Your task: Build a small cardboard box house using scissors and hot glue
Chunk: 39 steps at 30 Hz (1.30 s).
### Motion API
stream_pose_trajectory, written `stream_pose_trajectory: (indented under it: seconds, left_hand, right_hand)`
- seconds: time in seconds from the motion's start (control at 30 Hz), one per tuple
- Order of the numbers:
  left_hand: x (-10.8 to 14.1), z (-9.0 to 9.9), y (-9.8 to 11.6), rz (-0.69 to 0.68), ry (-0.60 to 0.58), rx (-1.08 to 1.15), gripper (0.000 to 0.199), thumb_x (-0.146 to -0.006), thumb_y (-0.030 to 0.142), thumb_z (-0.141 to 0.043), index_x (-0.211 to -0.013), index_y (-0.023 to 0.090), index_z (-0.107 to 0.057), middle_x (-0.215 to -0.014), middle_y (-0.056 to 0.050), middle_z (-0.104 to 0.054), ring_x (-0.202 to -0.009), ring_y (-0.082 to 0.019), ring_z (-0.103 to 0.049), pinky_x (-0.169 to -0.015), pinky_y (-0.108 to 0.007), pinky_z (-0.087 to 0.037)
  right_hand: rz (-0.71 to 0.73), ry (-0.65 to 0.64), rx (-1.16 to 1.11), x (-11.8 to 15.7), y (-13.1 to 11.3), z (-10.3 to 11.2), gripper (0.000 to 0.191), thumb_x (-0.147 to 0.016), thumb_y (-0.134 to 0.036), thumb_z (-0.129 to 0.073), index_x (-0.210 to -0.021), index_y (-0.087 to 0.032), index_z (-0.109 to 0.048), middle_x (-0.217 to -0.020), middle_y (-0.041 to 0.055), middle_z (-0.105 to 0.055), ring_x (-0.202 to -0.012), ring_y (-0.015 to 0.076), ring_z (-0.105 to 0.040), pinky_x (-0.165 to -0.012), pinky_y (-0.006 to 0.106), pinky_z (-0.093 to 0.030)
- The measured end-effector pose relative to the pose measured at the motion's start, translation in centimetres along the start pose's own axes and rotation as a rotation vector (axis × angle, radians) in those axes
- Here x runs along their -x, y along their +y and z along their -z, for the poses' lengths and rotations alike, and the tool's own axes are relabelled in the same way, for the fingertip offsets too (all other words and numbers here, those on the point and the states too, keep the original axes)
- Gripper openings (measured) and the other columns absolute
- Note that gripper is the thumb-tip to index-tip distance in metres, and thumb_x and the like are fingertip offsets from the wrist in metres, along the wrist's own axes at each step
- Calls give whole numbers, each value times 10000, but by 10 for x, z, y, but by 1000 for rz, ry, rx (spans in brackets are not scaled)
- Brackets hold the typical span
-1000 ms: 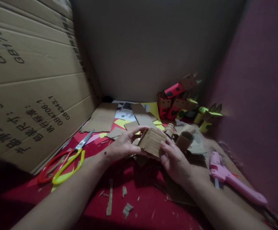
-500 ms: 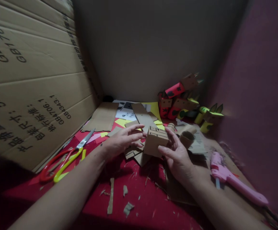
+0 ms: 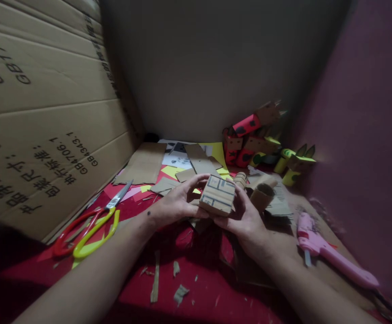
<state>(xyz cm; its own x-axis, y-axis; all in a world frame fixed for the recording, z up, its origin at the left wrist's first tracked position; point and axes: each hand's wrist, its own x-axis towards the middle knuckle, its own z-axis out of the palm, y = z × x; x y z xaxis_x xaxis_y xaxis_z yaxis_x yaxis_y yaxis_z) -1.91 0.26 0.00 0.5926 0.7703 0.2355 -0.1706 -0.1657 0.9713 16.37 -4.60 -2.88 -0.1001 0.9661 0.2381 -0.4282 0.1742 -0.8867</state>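
Between my hands is a small cardboard box [image 3: 217,194] with black lines drawn on its top face. My left hand [image 3: 185,198] grips its left side, thumb at the near lower edge. On the right side my right hand [image 3: 245,213] has its thumb under the near corner and its fingers behind. The box is tilted so its lined face turns up toward me. Just beyond my right hand are a lined cardboard roll [image 3: 240,180] and a brown cardboard tube [image 3: 262,196]. Cardboard pieces beneath the box are partly hidden by my hands.
Red-and-yellow-handled scissors [image 3: 96,225] lie at left beside a tall printed carton [image 3: 54,112]. A pink glue gun [image 3: 331,256] rests at right. Red and yellow cardboard figures [image 3: 250,139] stand at the back. Cardboard scraps [image 3: 181,294] litter the red cloth [image 3: 142,288].
My left hand has moved right and closed on the box, which was held by my right hand alone. The box has been lifted slightly and tipped so its lined face shows more.
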Motion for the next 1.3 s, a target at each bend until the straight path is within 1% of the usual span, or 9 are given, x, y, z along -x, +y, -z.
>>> stream_pose_trajectory:
  seconds: [0.2, 0.53, 0.67, 0.77, 0.87, 0.93, 1.0, 1.13, 1.3]
  left_hand:
    - [3, 3, 1, -14, -70, 3, 813, -654, 112, -824, -1348, 344, -471, -1327, -63, -539, -1220, -282, -518, -967, -386, -457]
    - [4, -2, 6, -6, 9, -82, 643, -658, 138, -833, -1210, 349, -577, -1249, -43, -570, -1211, -263, -510, -980, -374, -439]
    - [5, -3, 8, 28, 14, -68, 649, -631, 128, -842, -1189, 320, -572, -1222, -42, -559, -1181, -253, -524, -949, -351, -456]
    - [6, 0, 7, 74, 14, -15, 751, -647, 160, -834, -1299, 311, -494, -1244, -55, -550, -1149, -241, -549, -893, -323, -479]
    - [4, 5, 5, 62, 204, -15, 668, -724, 323, -791, -1319, 256, -495, -1195, -81, -613, -1076, -222, -591, -828, -299, -492]
    - [1, 7, 4, 29, 367, -67, 472, -779, 466, -715, -1144, 179, -626, -1030, -87, -686, -921, -194, -632, -768, -285, -495]
    - [-1, 8, 4, 27, 462, -111, 438, -814, 558, -630, -877, 129, -695, -780, -72, -698, -706, -157, -623, -669, -266, -484]
    - [-1, 6, 3, 70, 517, -144, 495, -859, 541, -570, -612, 122, -664, -473, -17, -572, -428, -95, -472, -472, -228, -371]
    - [-3, 6, 3, 5, 579, -114, 330, -848, 421, -590, -689, 142, -668, -534, 16, -570, -465, -82, -456, -473, -206, -352]
  right_hand:
    - [-34, -13, 74, 0, -2, -1, 813, -597, -111, -823, -1310, -297, -480, -1330, 57, -597, -1152, 262, -617, -972, 416, -516]
    - [-11, -33, 73, 5, -5, -1, 799, -676, -146, -824, -1334, -406, -452, -1307, -9, -618, -1162, 208, -616, -998, 390, -494]
    - [-33, -54, 6, 4, -4, -1, 726, -656, -127, -830, -1262, -374, -518, -1242, -6, -657, -1129, 215, -629, -979, 383, -492]
    - [-66, 18, -82, 2, -4, -1, 632, -647, -175, -824, -1208, -318, -571, -1210, 12, -675, -1111, 233, -626, -982, 388, -469]
    - [-182, 70, -216, 0, -6, 0, 422, -678, -314, -785, -1074, -235, -662, -1106, 37, -717, -1071, 242, -629, -986, 389, -452]
    - [-289, 98, -298, -2, -8, 1, 345, -686, -377, -759, -983, -211, -699, -995, 47, -740, -997, 250, -649, -952, 403, -472]
    - [-374, 150, -352, -4, -10, 2, 318, -670, -393, -757, -926, -210, -711, -906, 51, -745, -922, 260, -664, -901, 424, -498]
    - [-437, 152, -397, -5, -11, 6, 330, -686, -426, -733, -949, -231, -696, -952, 57, -740, -926, 290, -659, -861, 516, -508]
    - [-525, 27, -463, -6, -12, 10, 418, -757, -530, -641, -1053, -235, -663, -1003, 70, -743, -908, 302, -667, -777, 546, -525]
